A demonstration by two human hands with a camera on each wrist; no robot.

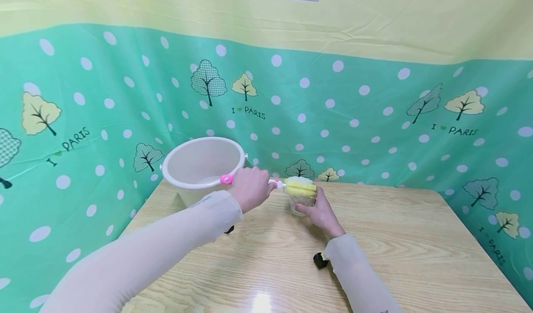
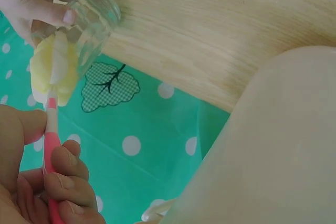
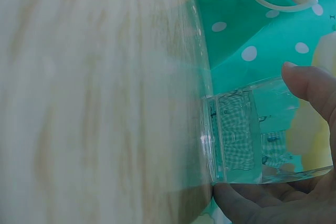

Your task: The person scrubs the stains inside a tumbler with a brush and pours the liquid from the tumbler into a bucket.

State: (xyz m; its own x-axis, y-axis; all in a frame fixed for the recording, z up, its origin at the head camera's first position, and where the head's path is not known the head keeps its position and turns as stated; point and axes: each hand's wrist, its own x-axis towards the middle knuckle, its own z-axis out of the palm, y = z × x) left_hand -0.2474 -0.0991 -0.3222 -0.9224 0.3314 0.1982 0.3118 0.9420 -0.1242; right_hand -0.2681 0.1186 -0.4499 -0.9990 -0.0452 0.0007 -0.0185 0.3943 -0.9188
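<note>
My left hand (image 1: 251,189) grips the pink and white handle (image 2: 51,145) of a sponge brush. The brush's yellow and white sponge head (image 1: 300,187) sits at the mouth of a clear glass (image 1: 297,206), partly inside it. My right hand (image 1: 322,212) holds the glass round its side, thumb on the near side and fingers behind. In the right wrist view the glass (image 3: 236,135) stands on the table, with yellow sponge showing through its upper part. The left wrist view shows the left fingers (image 2: 71,184) curled round the handle.
A whitish bucket (image 1: 204,183) with a handle stands at the back left, just beyond my left forearm. The wooden table (image 1: 395,239) reaches back to a green dotted cloth (image 1: 362,119) hung behind and at the sides.
</note>
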